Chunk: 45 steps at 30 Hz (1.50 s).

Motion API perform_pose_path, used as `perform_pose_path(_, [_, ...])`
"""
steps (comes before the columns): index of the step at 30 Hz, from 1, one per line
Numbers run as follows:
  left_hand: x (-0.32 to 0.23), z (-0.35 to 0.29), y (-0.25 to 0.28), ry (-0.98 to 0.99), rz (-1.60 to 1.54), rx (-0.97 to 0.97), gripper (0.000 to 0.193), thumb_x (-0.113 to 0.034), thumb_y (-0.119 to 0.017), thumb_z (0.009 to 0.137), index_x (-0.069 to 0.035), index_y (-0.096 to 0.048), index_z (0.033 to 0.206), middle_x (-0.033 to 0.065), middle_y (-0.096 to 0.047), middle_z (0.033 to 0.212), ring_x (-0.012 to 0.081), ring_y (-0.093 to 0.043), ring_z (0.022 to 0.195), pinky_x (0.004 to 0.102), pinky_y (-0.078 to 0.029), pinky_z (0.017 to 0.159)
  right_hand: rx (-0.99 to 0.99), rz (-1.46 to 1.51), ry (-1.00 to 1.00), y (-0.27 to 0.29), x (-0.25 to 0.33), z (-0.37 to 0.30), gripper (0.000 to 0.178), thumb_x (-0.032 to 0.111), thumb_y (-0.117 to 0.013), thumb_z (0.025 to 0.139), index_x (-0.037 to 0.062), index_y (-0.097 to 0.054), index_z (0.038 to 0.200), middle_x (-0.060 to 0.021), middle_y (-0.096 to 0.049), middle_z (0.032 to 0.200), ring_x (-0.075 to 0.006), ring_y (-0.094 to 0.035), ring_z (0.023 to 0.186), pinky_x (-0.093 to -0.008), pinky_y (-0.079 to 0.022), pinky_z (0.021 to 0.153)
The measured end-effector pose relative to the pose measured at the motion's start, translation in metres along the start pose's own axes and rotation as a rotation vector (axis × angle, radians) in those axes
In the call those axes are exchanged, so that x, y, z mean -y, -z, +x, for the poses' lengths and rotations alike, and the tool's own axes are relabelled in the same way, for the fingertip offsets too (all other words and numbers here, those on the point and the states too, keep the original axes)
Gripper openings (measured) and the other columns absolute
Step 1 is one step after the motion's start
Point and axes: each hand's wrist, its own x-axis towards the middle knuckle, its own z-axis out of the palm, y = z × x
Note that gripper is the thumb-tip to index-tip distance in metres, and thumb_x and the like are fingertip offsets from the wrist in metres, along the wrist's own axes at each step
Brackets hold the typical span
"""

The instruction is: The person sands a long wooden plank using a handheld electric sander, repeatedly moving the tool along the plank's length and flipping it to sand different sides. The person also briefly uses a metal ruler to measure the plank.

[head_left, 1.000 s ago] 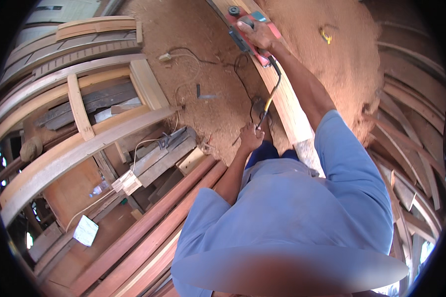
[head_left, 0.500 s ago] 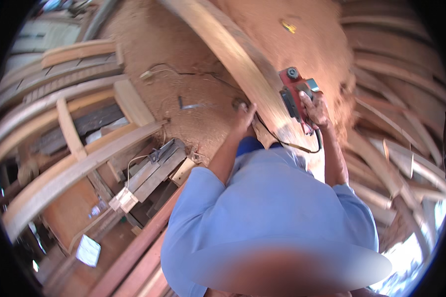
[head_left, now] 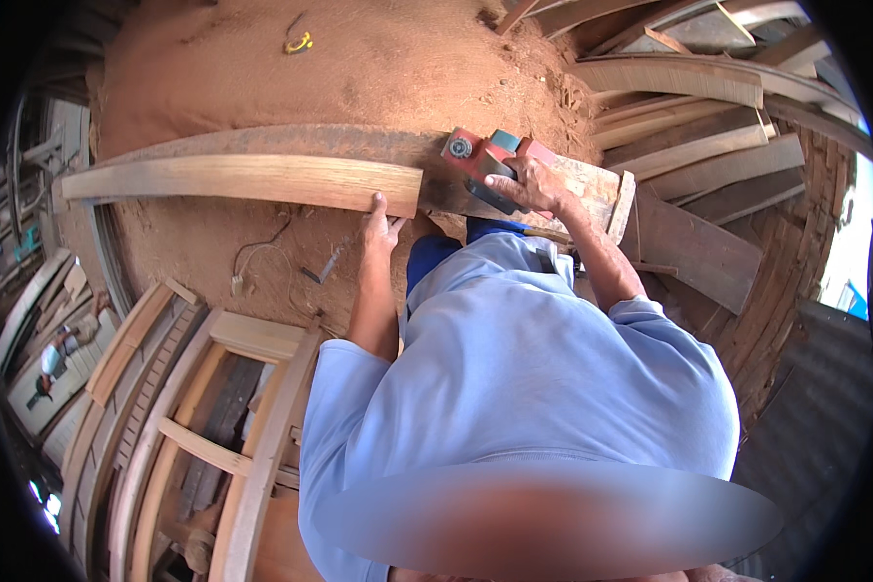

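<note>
Hands apart at upper centre, left hand (head_left: 383, 230) gripping the plank (head_left: 252, 178), right hand (head_left: 533, 186) grasping the planer (head_left: 483, 163), ideally held clear of the left.

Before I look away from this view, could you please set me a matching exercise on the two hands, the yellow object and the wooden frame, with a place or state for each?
Things:
1. Left hand
2. Right hand
3. Yellow object
4. Wooden frame

Places or states:
A. On the brown ground, beyond the pale plank
B. Gripping the red power tool
C. In the lower left of the view
D. At the right end of the pale plank

Pairs: 1-D, 2-B, 3-A, 4-C
</note>
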Motion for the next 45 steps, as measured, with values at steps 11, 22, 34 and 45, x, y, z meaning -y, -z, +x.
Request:
perform_pose_path(11, [0.016,0.017,0.015,0.016,-0.020,0.034,0.082,-0.038,-0.077,0.086,-0.004,-0.032,0.146,0.0217,-0.044,0.143,0.0446,-0.041,0.134,0.0676,-0.033,0.109,-0.033,-0.107,-0.188,0.049,-0.102,-0.069,0.071,0.065,-0.061,0.087,-0.0020,-0.071,0.107,-0.0164,-0.070,0.082,-0.0254,-0.069,0.081,-0.0409,-0.053,0.076])
perform_pose_path(22, [0.019,0.007,0.037,0.051,-0.017,0.068,0.082,-0.041,-0.077,0.086,-0.011,-0.031,0.146,0.0182,-0.046,0.138,0.0394,-0.045,0.130,0.0630,-0.033,0.110,-0.041,0.016,-0.423,0.070,-0.217,-0.072,0.058,0.056,-0.057,0.094,0.0023,-0.066,0.074,-0.0078,-0.064,0.068,-0.0172,-0.060,0.065,-0.0378,-0.048,0.062])
perform_pose_path(34, [0.057,0.028,0.030,-0.197,-0.445,0.007,0.072,-0.050,-0.073,0.086,-0.010,-0.048,0.141,0.0109,-0.054,0.134,0.0276,-0.052,0.124,0.0487,-0.046,0.100,-0.180,-0.277,0.143,0.052,-0.040,0.089,0.032,0.032,-0.057,0.096,0.0036,-0.069,0.105,-0.0176,-0.070,0.099,-0.0304,-0.068,0.090,-0.0399,-0.054,0.080])
perform_pose_path(45, [-0.014,-0.125,-0.002,-0.305,-0.520,0.232,0.078,-0.059,-0.053,0.096,0.000,-0.038,0.143,0.0198,-0.055,0.130,0.0311,-0.060,0.117,0.0464,-0.052,0.096,0.564,0.262,0.027,-0.130,0.128,0.074,0.070,0.054,-0.064,0.092,-0.0089,-0.057,0.122,-0.0187,-0.064,0.110,-0.0261,-0.063,0.102,-0.0388,-0.056,0.085])
